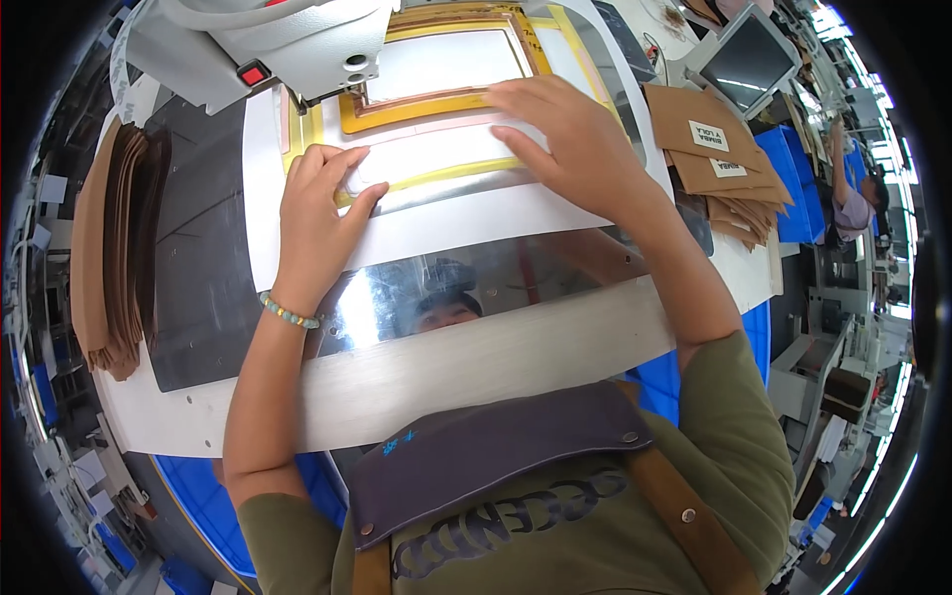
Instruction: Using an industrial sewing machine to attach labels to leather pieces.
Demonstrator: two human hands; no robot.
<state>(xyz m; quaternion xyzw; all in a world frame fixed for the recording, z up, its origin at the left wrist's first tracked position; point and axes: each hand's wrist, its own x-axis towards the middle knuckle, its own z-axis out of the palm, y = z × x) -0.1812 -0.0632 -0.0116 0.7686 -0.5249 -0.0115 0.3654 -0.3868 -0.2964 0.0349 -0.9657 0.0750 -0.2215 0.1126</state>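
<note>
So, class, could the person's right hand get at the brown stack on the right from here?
Probably yes: the right hand looks open, with nothing visibly gripped, and the brown stack lies to its right, with no tall object seen between them.

Olive short-sleeved tee point(749, 426) with dark curvy lettering point(496, 524), a dark purplish apron bib point(496, 436) with a blue scribble point(399, 442), brown straps point(666, 486) with metal snaps point(688, 516), plus a green-and-yellow beaded bracelet point(288, 312) on the left.
</note>
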